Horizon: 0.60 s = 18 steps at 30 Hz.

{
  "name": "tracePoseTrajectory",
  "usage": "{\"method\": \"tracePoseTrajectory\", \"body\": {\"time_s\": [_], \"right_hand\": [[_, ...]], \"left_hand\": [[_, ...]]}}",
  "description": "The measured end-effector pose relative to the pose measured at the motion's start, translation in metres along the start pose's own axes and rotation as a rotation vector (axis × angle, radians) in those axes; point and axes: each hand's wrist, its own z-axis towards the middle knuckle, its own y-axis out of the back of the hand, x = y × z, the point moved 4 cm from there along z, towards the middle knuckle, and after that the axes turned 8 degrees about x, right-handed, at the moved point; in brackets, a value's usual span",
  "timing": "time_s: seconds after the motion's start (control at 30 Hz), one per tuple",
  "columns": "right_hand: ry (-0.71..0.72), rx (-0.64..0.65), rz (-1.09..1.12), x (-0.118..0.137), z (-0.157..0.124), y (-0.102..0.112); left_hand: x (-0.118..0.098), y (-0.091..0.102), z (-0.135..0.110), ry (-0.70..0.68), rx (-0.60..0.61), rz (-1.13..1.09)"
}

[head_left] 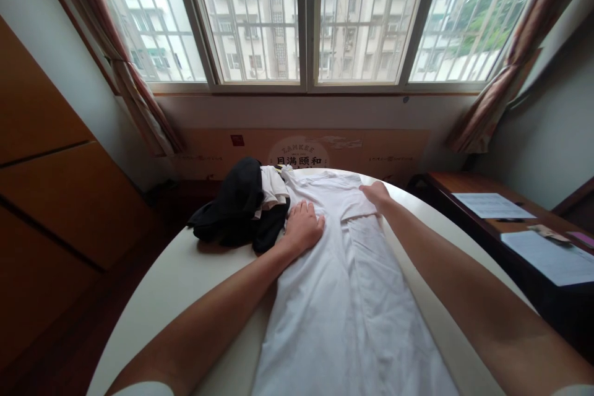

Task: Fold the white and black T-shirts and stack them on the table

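Observation:
A long white garment (343, 297) lies spread along the middle of a pale round table (185, 272). My left hand (304, 226) rests flat on its left side near the far end, fingers stretched out and close together. My right hand (377, 195) lies on a folded-over flap of the same garment at its far right, fingers flat on the cloth. Just left of my left hand sits a heap of black clothes (239, 207) with a white piece (273, 189) tucked on top.
A wide barred window (306, 18) with tied curtains runs behind the table. Wooden panels (51, 198) line the left wall. A dark wooden desk (505, 223) with papers (552, 253) stands at the right.

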Motion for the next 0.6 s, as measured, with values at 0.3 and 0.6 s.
{"method": "tracePoseTrajectory", "body": {"time_s": [0.3,0.6], "right_hand": [[-0.019,0.111,0.202,-0.012,0.011,0.011],[-0.043,-0.005,0.021,-0.068,0.018,0.057]], "left_hand": [[-0.013,0.014,-0.019,-0.133,-0.075,-0.051],[-0.061,-0.002,-0.047,-0.157,0.053,-0.141]]}}
